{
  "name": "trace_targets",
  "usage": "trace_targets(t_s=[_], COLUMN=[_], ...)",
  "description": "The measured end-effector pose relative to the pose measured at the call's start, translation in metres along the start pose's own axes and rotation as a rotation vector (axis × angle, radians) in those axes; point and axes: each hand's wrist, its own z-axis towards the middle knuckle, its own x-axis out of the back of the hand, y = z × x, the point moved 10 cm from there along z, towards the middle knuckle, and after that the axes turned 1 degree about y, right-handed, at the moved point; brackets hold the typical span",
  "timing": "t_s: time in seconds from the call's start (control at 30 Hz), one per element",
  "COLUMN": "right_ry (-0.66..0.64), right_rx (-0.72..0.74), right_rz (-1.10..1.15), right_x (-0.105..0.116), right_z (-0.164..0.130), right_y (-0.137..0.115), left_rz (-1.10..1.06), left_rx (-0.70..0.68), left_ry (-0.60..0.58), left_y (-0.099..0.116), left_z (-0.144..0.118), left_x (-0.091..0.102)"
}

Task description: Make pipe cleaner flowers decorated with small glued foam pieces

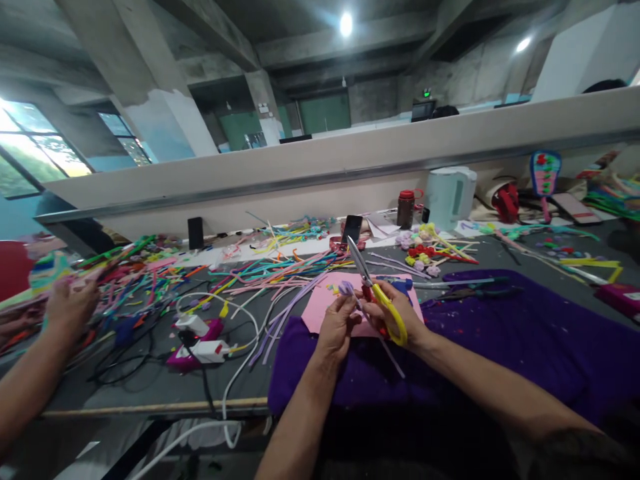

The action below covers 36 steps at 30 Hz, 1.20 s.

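My left hand (339, 325) is closed, pinching a lilac pipe cleaner (393, 358) whose upper end is bent into a small loop. Its straight tail hangs down to the right below my fingers. My right hand (395, 313) is wrapped around yellow-and-red scissors (390, 312), blades pointing up and away, while its fingertips meet the pipe cleaner beside my left fingers. Whether those fingertips grip it too I cannot tell. Beneath both hands lies a pink sheet (315, 308) with small yellow scraps, on a purple cloth (480, 327).
Several loose pipe cleaners (280, 267) spread across the grey table. Power strips with plugs (200, 347) and cables sit at left, near another person's hand (73, 307). Behind are a phone (353, 228), a brown bottle (405, 210) and a pale kettle (450, 197). Pliers (480, 292) rest on the cloth.
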Motion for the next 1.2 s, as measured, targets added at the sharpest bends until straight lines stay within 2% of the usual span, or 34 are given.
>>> trace_targets(t_s=[0.17, 0.37, 0.5, 0.7, 1.03, 1.2], right_ry=[-0.028, 0.001, -0.002, -0.091, 0.000, -0.053], right_rx=[0.017, 0.033, 0.024, 0.020, 0.019, 0.056], right_rz=[0.009, -0.010, -0.053, -0.094, -0.167, -0.233], right_x=[-0.005, 0.001, 0.003, -0.009, 0.005, 0.002], right_z=[-0.001, 0.001, 0.003, -0.001, 0.001, 0.001], right_y=[0.002, -0.003, -0.001, -0.001, -0.005, -0.005], left_rz=[0.066, 0.052, 0.015, 0.032, -0.081, -0.109], left_rx=[-0.005, 0.027, 0.024, -0.003, -0.053, -0.054], left_ry=[0.011, -0.048, -0.003, 0.057, 0.107, 0.128], left_y=[0.000, 0.001, 0.000, 0.001, 0.017, 0.021], left_z=[-0.001, -0.003, -0.001, -0.001, -0.004, -0.007], left_x=[0.000, -0.008, -0.002, 0.005, 0.011, 0.015])
